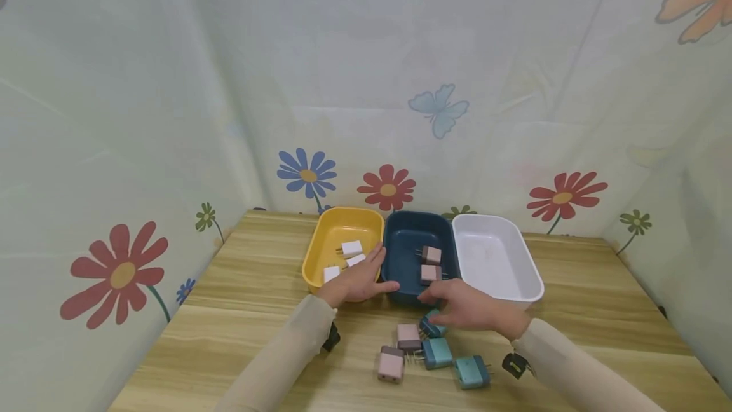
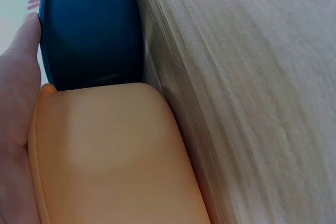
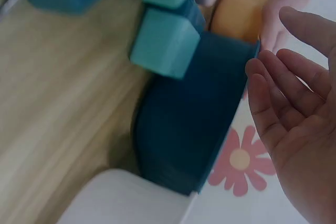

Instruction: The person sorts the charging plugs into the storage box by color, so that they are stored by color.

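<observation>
My left hand (image 1: 360,276) rests with extended fingers over the right rim of the yellow bin (image 1: 313,256), its thumb reaching the dark blue bin (image 1: 408,294). Nothing is held in it. Over the front of the blue bin hovers my right hand (image 1: 471,306), fingers loosely bent and empty in the right wrist view. Two pink-and-brown plug chargers (image 1: 431,274) lie inside the blue bin, while white plug chargers (image 1: 351,248) lie in the yellow one, partly behind the left hand. A teal charger (image 1: 433,324) on the table is partly covered by the right hand.
In front of the bins, more teal chargers (image 1: 473,372) and two pink chargers (image 1: 391,363) lie on the wooden table (image 1: 240,316), prongs pointing various ways. A white bin (image 1: 494,259) stands right of the blue one. A flowered curtain (image 1: 366,81) hangs behind.
</observation>
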`<control>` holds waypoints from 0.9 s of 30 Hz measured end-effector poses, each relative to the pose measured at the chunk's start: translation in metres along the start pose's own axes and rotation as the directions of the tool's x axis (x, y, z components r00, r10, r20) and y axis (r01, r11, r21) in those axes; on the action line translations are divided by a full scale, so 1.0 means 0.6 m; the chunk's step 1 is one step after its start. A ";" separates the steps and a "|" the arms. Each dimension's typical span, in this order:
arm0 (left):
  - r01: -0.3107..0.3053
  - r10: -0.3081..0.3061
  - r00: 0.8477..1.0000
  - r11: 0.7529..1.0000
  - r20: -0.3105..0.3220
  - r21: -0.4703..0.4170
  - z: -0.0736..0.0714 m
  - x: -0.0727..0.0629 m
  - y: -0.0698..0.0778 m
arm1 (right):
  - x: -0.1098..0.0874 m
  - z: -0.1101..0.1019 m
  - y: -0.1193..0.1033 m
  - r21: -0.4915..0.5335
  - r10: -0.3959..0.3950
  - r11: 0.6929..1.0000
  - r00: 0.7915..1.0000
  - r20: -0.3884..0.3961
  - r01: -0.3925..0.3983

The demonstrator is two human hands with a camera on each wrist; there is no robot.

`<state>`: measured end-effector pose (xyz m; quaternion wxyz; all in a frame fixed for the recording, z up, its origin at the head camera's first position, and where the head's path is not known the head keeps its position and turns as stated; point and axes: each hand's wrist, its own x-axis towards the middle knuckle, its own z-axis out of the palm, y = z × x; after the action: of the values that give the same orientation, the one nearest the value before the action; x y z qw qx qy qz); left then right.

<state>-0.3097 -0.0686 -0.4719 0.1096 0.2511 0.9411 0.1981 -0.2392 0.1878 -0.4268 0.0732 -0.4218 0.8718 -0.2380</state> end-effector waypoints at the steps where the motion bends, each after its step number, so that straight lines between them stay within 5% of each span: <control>1: -0.001 0.001 1.000 1.000 0.000 0.001 0.000 0.000 0.000 | 0.000 0.003 -0.002 0.003 -0.008 1.000 1.000 0.013 0.008; 8: 0.003 -0.003 1.000 1.000 0.006 -0.004 0.000 -0.001 0.000 | 0.006 0.017 -0.014 0.018 0.012 1.000 0.995 0.101 -0.013; 19: 0.008 -0.008 1.000 1.000 0.009 0.002 0.000 -0.001 0.000 | 0.026 0.040 -0.012 -0.063 -0.047 0.996 0.987 0.152 0.057; 27: -0.003 0.003 1.000 1.000 0.008 0.006 -0.002 -0.001 0.002 | 0.035 0.051 -0.010 -0.119 -0.019 0.992 0.985 0.172 0.040</control>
<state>-0.3088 -0.0686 -0.4705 0.1122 0.2537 0.9409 0.1944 -0.2382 0.1579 -0.4491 0.1181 -0.4573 0.8689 -0.1484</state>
